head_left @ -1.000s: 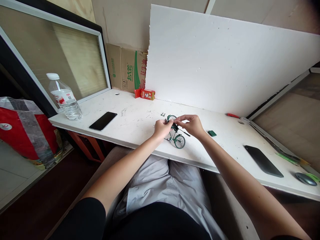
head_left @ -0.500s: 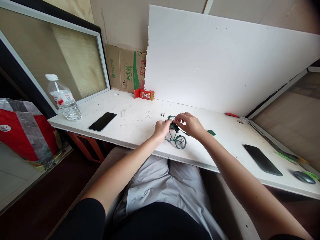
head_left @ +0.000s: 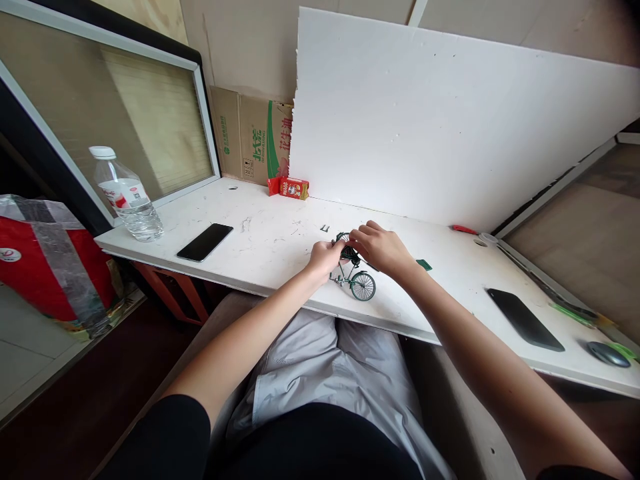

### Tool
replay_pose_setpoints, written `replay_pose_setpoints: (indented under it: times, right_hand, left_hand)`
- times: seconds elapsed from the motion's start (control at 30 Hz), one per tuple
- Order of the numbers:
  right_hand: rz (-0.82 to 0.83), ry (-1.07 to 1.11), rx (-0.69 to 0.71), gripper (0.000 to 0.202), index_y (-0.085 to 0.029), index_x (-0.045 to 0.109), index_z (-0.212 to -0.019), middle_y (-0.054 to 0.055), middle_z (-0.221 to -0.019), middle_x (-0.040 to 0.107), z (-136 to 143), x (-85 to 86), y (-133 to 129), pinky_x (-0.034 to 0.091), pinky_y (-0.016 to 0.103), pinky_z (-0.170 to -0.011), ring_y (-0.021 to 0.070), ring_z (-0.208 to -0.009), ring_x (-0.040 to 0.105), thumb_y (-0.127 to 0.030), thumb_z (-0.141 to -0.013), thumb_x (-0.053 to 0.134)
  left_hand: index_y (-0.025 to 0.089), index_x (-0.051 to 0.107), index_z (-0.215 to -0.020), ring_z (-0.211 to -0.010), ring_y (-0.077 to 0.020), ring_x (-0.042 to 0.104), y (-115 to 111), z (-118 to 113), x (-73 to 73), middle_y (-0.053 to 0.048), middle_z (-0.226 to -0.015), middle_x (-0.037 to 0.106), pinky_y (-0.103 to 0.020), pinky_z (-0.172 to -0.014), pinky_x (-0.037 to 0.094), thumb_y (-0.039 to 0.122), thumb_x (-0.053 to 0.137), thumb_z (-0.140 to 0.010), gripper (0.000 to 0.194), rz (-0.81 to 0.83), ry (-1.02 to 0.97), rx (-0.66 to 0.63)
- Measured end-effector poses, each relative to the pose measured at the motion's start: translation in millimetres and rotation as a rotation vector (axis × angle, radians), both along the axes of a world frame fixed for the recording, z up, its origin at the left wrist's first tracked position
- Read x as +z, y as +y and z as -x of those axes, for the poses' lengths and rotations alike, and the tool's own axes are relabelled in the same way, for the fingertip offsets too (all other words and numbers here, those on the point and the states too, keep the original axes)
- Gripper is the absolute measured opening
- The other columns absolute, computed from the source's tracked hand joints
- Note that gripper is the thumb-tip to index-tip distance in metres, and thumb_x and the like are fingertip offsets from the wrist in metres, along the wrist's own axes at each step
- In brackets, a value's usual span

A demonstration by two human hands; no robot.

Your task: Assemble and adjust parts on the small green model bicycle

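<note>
A small dark-green model bicycle (head_left: 345,272) is held just above the near edge of the white table. One spoked wheel (head_left: 363,286) hangs toward me; the other is partly covered by my fingers. My left hand (head_left: 324,259) is closed around the bicycle's far part, thumb on top. Bent fingers of my right hand (head_left: 373,243) press together at the far wheel, touching the bicycle; what they pinch is hidden. A thin dark rod (head_left: 371,267) sticks out below the right hand. Two tiny green parts (head_left: 325,228) lie just beyond the left hand.
A small green piece (head_left: 424,265) lies right of my hands. Phones lie at left (head_left: 205,242) and right (head_left: 525,319), near a mouse (head_left: 609,354). A water bottle (head_left: 131,200) stands at the left corner. A red box (head_left: 294,188) sits against the white board (head_left: 425,120).
My right hand has shifted slightly left and its fingers have closed in over the far wheel. The bicycle's near wheel has swung a little to the right. My left hand keeps its hold.
</note>
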State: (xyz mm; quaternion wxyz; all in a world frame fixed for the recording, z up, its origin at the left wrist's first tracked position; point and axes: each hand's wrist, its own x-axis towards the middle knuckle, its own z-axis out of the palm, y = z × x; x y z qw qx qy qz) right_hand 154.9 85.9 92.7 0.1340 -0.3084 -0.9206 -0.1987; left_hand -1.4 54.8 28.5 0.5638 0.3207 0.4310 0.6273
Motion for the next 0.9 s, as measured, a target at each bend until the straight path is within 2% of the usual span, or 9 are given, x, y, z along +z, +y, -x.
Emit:
replay_pose_setpoints:
  times: [0.13, 0.3, 0.47, 0.6, 0.7, 0.9]
  right_hand:
    - [-0.02, -0.088, 0.037, 0.025, -0.02, 0.065, -0.095, 0.011, -0.088, 0.068, -3, 1.8, 3, 0.024, 0.035, -0.055, 0.0249, -0.089, 0.054, -0.027, -0.111, 0.047]
    - [-0.063, -0.231, 0.122, 0.023, -0.02, 0.067, -0.105, 0.011, -0.093, 0.07, -12, 4.9, 8, 0.026, 0.036, -0.057, 0.0247, -0.093, 0.053, -0.019, -0.11, 0.045]
    - [-0.061, -0.238, 0.203, 0.024, -0.021, 0.069, -0.11, 0.011, -0.092, 0.071, -20, 4.6, 11, 0.029, 0.035, -0.059, 0.0245, -0.091, 0.053, -0.022, -0.112, 0.045]
    - [-0.023, -0.152, 0.222, 0.03, -0.021, 0.07, -0.101, 0.01, -0.088, 0.07, -21, -1.0, 13, 0.033, 0.035, -0.061, 0.024, -0.088, 0.056, -0.032, -0.113, 0.045]
    - [0.055, 0.009, 0.203, 0.034, -0.02, 0.07, -0.097, 0.01, -0.089, 0.071, -21, -6.9, 14, 0.04, 0.034, -0.064, 0.0239, -0.089, 0.06, -0.041, -0.112, 0.048]
    - [0.191, 0.335, 0.216, 0.03, -0.019, 0.074, -0.11, 0.012, -0.102, 0.075, -26, -16.1, 11, 0.054, 0.039, -0.077, 0.0257, -0.093, 0.067, -0.046, -0.106, 0.061]
  left_hand:
    - [0.012, 0.072, -0.075, -0.092, -0.0252, 0.075, 1, 0, -1.3, -0.013, -0.081, 0.076, -0.041, -0.09, 0.062, 0.028, 0.079, -0.09, 0.023, 0.02, -0.005, -0.012]
    - [0.011, 0.074, -0.078, -0.093, -0.025, 0.075, 0, 2, 0.0, -0.013, -0.083, 0.078, -0.043, -0.093, 0.062, 0.028, 0.082, -0.089, 0.022, 0.037, -0.007, -0.081]
    - [0.01, 0.075, -0.079, -0.092, -0.0229, 0.074, -2, 4, 4.3, -0.014, -0.091, 0.078, -0.044, -0.091, 0.063, 0.021, 0.08, -0.09, 0.016, 0.04, 0.019, -0.142]
    - [0.01, 0.075, -0.077, -0.089, -0.0221, 0.074, -2, 5, 3.5, -0.013, -0.089, 0.078, -0.042, -0.091, 0.063, 0.023, 0.082, -0.088, 0.018, 0.035, 0.032, -0.17]
    - [0.01, 0.075, -0.077, -0.086, -0.0216, 0.074, -1, 7, 1.9, -0.013, -0.084, 0.077, -0.041, -0.088, 0.063, 0.024, 0.083, -0.087, 0.019, 0.026, 0.033, -0.178]
    - [0.009, 0.076, -0.084, -0.086, -0.0206, 0.073, 0, 10, 3.4, -0.013, -0.091, 0.078, -0.04, -0.088, 0.063, 0.026, 0.081, -0.089, 0.019, 0.016, -0.003, -0.17]
